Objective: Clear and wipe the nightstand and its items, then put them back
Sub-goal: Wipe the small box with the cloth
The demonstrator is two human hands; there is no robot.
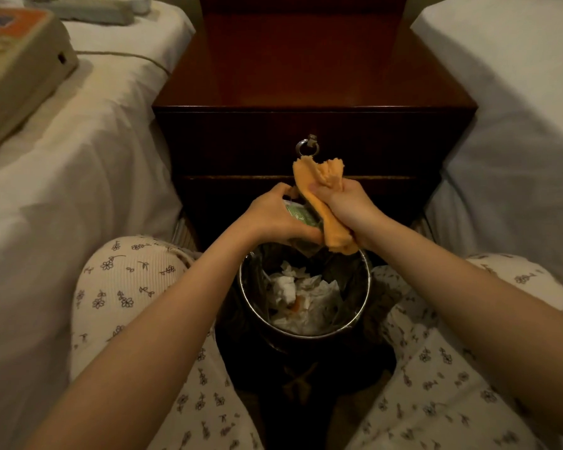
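Nightstand (312,66) top bare, so clearing looks done; items sit on the left bed (62,164) (putting back still ahead). Right hand (348,209) fisted around orange cloth (319,203), left hand (273,216) clasping a small green-white item (301,216), wiping it above the bin (306,287).

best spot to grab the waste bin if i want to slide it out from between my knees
Take the metal rim of the waste bin at its right side, coming down from above with the hand. The bin stands upright and open-topped between the knees, so the rim is the exposed edge; its walls are dark and hemmed in.
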